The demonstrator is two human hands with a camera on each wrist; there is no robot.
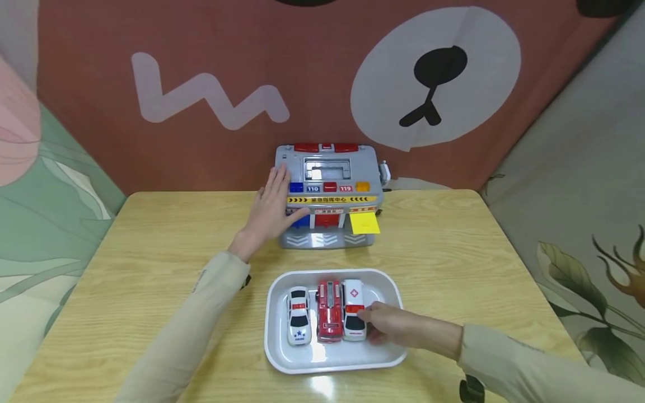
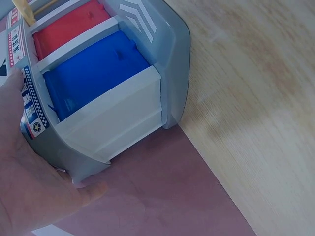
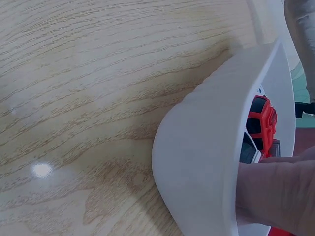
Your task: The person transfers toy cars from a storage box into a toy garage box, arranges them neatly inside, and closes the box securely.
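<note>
A grey toy garage (image 1: 327,173) stands at the back of the table, its blue door (image 2: 96,73) and red door (image 2: 71,27) down and a yellow flap (image 1: 365,223) raised at the front. Against its left side rests my left hand (image 1: 272,210), fingers straight, thumb over the front edge. In the white tray (image 1: 335,366) my right hand (image 1: 390,324) grips a white toy ambulance (image 1: 354,294) by its right side; some fingertips are hidden. Beside the ambulance lies a red toy fire engine (image 1: 330,313), with a white toy police car (image 1: 299,319) farther left.
The tray sits on a wooden table (image 1: 166,246) in front of the garage. Behind the garage hangs a brown cloth (image 1: 211,33) with a bear print. A white part (image 1: 385,173) juts from the garage's right side.
</note>
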